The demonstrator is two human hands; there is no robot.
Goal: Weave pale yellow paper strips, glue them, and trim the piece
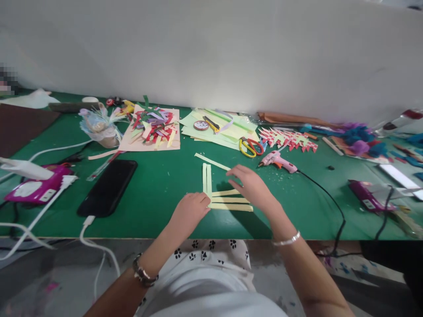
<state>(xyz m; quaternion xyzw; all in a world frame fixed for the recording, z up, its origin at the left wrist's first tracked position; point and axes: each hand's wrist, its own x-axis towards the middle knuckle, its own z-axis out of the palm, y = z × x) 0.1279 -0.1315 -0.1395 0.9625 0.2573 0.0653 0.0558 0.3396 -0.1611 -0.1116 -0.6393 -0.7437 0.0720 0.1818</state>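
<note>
Two pale green paper strips [206, 178] stand upright side by side on the green table. Several cream strips [231, 206] fan out to the right from their lower end. My left hand [193, 209] presses its closed fingertips on the corner where the strips meet. Above the cream strips is my right hand [248, 182], its fingers apart, at the lower end of a loose pale green strip [211, 161] that lies slanted. Whether the fingers touch that strip is hard to tell.
A black phone [108, 188] with a white cable lies left. Behind are cut strips on pink paper [148, 145], green sheets [190, 125] and scissors [247, 148]. A pink glue gun [280, 161] trails its cord right. Purple boxes [36, 187] sit at both sides.
</note>
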